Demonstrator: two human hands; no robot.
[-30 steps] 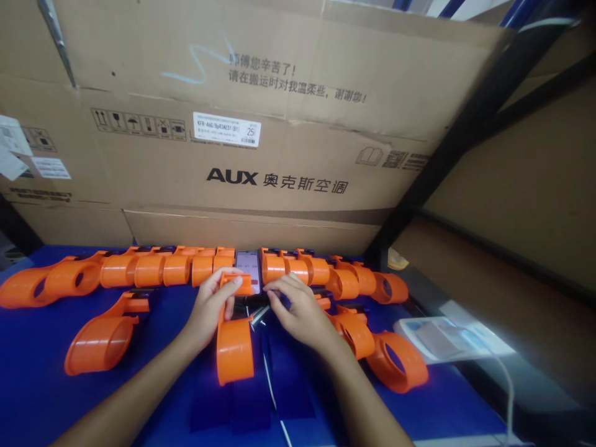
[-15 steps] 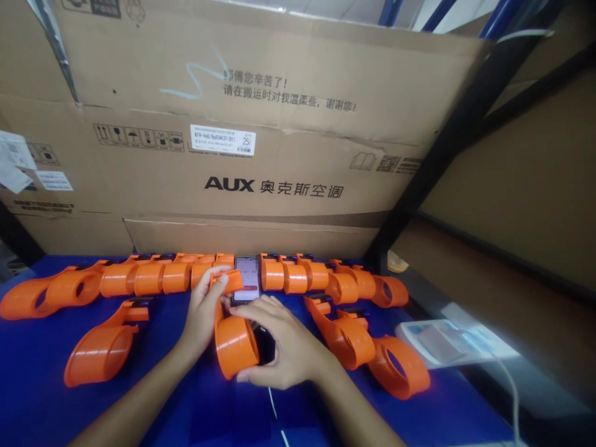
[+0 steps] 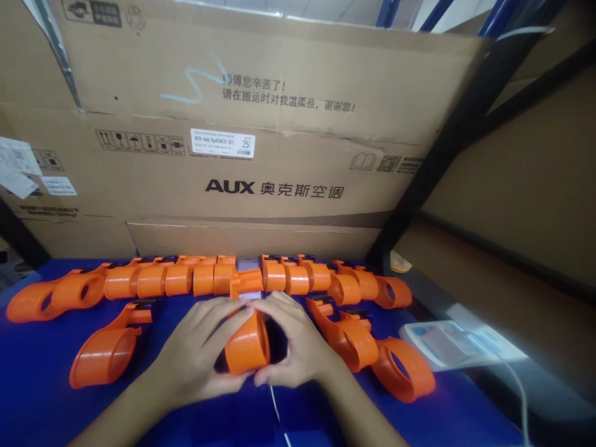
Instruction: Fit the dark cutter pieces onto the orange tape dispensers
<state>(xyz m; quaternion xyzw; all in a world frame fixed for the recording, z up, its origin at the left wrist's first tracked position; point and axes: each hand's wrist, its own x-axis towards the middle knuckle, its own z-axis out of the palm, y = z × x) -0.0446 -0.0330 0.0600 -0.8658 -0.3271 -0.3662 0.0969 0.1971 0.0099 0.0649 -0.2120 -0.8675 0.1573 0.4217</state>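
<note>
Between my two hands is an orange plastic ring with a stubby arm [image 3: 248, 349], its arm pointing away from me. My left hand [image 3: 198, 347] is closed round the ring's left side, fingers over the top and thumb underneath. My right hand [image 3: 295, 344] curls round the right side, its fingertips meeting the left ones at the top edge. Just beyond stands a phone [image 3: 248, 264], partly covered by the ring's arm. More orange rings of the same form lie around: one at left [image 3: 105, 357], several at right [image 3: 403, 369] and a row behind [image 3: 179, 279].
The blue table surface [image 3: 186, 425] carries everything. A large cardboard box [image 3: 288, 143] walls off the back, with a black metal post [image 3: 419, 180] at right. A white flat packet [image 3: 454, 344] lies on the right edge. A white cable [image 3: 277, 410] runs toward me.
My left hand has slid from the ring's arm down and toward me onto the ring's side. The ring has shifted slightly right, and its arm now covers more of the phone.
</note>
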